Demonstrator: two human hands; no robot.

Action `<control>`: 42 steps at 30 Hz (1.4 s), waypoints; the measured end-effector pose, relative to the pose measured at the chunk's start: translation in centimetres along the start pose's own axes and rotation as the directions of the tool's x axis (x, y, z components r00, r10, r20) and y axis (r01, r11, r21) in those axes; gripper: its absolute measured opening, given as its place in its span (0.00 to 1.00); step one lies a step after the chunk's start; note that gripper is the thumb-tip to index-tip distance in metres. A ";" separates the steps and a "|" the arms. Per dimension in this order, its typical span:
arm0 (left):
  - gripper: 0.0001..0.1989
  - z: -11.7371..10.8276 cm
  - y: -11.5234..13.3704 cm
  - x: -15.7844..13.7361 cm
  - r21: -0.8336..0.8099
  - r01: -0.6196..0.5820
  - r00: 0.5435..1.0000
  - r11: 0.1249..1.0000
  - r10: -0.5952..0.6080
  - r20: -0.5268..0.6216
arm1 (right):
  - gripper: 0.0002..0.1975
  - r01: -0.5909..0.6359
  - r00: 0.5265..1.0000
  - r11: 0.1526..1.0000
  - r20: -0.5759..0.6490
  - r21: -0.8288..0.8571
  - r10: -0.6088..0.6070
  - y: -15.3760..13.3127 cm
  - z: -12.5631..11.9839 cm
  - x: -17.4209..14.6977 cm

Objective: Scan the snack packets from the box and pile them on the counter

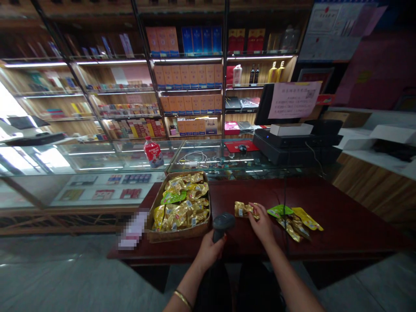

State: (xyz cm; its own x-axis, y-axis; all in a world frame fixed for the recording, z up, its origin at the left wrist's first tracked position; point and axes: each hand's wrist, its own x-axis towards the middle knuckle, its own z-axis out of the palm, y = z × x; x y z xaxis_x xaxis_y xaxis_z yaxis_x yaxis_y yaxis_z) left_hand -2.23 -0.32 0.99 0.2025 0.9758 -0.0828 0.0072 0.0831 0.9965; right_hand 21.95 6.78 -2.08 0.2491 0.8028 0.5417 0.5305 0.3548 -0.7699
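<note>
My left hand [210, 248] is wrapped round the handle of a dark barcode scanner [224, 221], whose head points away over the table's front edge. My right hand [261, 223] pinches a gold snack packet [241, 209] on the tabletop, to the right of the scanner; part of the packet is hidden by the fingers. Left of the scanner stands an open cardboard box [178, 236] filled with gold packets, with a green packet [173, 197] among them. Right of my right hand lie a green packet [279, 210], a yellow packet [308, 218] and some gold packets [294, 227].
The dark red table [227, 247] adjoins a glass display counter [208, 167]. On the counter are a red bottle [152, 151], a mouse [242, 148] and a monitor with a paper sign [294, 99]. A thin dark cable [285, 190] crosses the table. Stocked shelves line the back.
</note>
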 end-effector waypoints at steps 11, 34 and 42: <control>0.17 0.2 -0.5 0.6 -0.026 0.038 0.999 0.999 -0.038 0.002 | 0.15 -0.468 0.883 0.847 0.094 0.253 0.460 -0.8 1.9 3.8; 0.21 0.0 0.4 0.6 -0.011 0.034 0.999 0.999 -0.034 0.000 | 0.17 -0.183 0.982 0.879 -0.048 -0.441 0.181 -0.8 -4.9 2.7; 0.24 0.0 0.3 0.3 -0.037 0.020 1.000 0.999 -0.021 -0.018 | 0.12 0.078 0.977 0.876 0.210 -0.475 0.026 -2.7 0.7 -1.0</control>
State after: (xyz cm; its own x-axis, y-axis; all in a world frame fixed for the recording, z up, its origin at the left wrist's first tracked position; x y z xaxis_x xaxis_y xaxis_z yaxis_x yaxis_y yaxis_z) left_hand -2.14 0.04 1.29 0.1842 0.9774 -0.1034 -0.0248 0.1098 0.9936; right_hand 19.70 5.34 -0.75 0.0875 0.8945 0.4385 0.8695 0.1463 -0.4718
